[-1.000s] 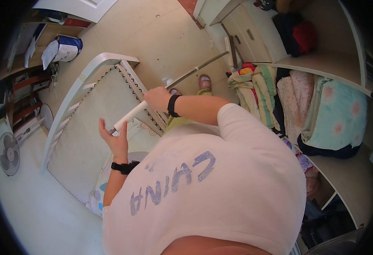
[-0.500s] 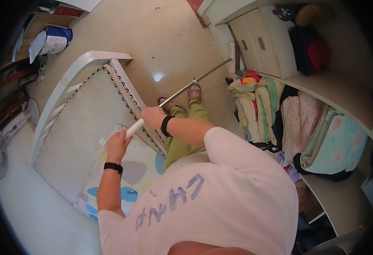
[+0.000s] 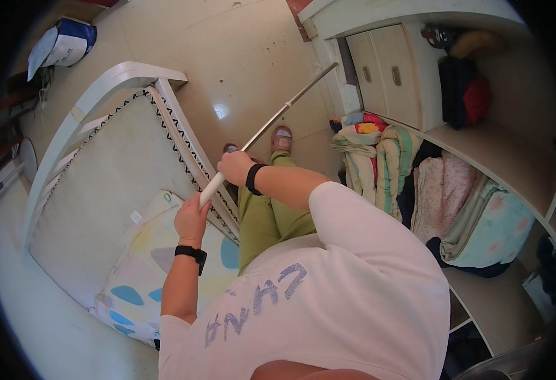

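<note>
**Both hands low on a long pole slanting up and away**

Pale floor (image 3: 240,57) filled the room behind the person. Nearest, the left hand (image 3: 191,220) was clenched around the white grip end of the pole (image 3: 271,123); just beyond it, the right hand (image 3: 235,168) gripped the shaft. From there the pole's long axis ran up and rightward toward the cupboard (image 3: 379,76), beside the bed frame (image 3: 120,79).

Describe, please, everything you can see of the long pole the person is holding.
The pole is long, thin and straight, seemingly grey metal, with a white grip at its near end. It slants from the hands up and away toward the white cabinet, its far tip near the cabinet's edge. The left hand grips the white end; the right hand grips just above it.
</note>
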A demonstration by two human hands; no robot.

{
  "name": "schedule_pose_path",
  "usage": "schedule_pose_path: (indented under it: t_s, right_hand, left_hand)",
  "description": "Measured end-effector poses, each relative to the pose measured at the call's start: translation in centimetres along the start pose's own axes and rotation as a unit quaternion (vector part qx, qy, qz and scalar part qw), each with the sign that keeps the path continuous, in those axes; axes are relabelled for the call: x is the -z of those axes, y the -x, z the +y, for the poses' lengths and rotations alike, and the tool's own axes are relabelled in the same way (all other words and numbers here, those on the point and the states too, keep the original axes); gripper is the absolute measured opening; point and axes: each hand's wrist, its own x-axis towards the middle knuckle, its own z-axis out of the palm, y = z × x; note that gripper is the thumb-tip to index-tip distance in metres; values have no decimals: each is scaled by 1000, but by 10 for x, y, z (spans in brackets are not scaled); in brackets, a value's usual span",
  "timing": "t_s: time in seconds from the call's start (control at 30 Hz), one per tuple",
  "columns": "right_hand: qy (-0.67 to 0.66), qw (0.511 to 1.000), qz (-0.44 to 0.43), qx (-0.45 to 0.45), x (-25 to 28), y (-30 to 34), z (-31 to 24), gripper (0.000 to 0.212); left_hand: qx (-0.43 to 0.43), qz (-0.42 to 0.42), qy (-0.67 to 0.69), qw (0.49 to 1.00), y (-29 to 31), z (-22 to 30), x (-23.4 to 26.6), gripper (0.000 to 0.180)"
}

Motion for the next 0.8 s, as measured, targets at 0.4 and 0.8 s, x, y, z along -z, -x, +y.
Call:
schedule_pose_path:
  t_s: [0.4, 0.8]
  right_hand:
    - [-74, 987, -46, 136, 47, 41, -124, 12]
    - [-108, 992, -8, 65, 95, 68, -76, 13]
  left_hand:
    - [32, -19, 23, 999, 136, -17, 107, 33]
    - [-123, 29, 3, 992, 77, 2, 139, 37]
